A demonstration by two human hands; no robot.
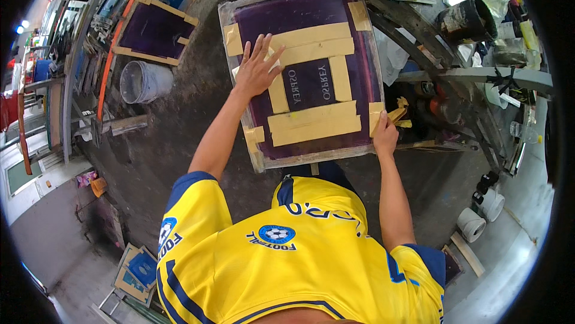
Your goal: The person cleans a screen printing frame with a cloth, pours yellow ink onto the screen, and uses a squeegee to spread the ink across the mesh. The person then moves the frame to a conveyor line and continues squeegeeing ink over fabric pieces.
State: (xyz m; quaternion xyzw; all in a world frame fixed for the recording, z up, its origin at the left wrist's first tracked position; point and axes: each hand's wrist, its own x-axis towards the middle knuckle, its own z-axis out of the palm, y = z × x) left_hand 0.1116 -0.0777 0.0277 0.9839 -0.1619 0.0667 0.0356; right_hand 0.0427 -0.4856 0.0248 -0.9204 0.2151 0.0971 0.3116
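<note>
One pale plastic bucket sits well left of the big frame, mouth open, walls smeared grey, anything at the bottom too murky to tell. Right above it, also left of the big frame, a smaller frame: glossy dark purple, bordered in tan tape. And now the left hand, fingers spread wide over the upper left of the big frame, its surface right beneath them! Between both hands, the big frame itself: slightly tilted, rim worn and greyish, smooth purple sheet, flat tape strips boxing in a dark middle with pale lettering. At its lower right edge, the right hand has hold, fingers closed on the rim, partly hidden. Crumpled yellow tape pokes out just beside that edge; whether those fingers pinch it too, I cannot tell. Upper right of the big frame, a black bucket, streaked and scuffed, its inside too dark to read. Far off, lower right of the big frame, two rounded white buckets, contents unclear.
</note>
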